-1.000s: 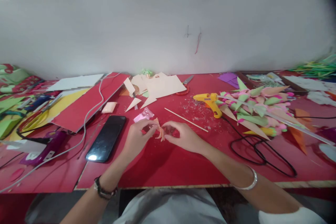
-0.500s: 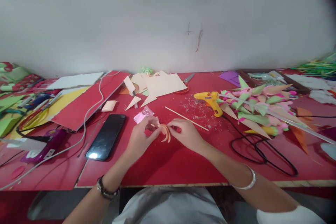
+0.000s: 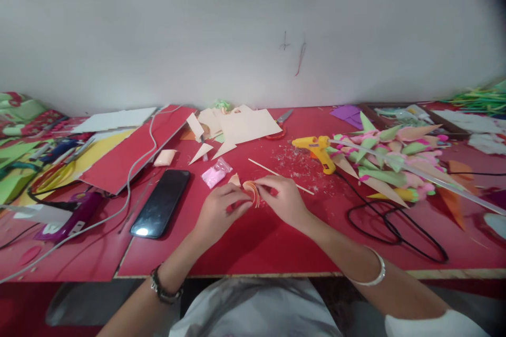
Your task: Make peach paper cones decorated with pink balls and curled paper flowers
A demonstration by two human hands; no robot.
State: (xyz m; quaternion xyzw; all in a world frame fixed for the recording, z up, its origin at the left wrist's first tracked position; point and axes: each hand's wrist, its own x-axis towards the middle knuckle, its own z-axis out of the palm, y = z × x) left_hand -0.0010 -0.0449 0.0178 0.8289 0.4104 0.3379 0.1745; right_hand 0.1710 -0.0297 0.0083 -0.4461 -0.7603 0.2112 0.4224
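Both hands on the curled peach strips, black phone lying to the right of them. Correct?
Side's wrong: in the head view, the black phone lies left of the left hand and right hand; both are on the curled peach strips.

No txt/nos. legible; label (image 3: 313,141) on glue gun (image 3: 326,158) too sm. to read.

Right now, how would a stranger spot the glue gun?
On the red table, right of the right hand, lies a pink-and-green pile. The yellow glue gun sits at its left edge; its pistol shape and black cord set it apart.
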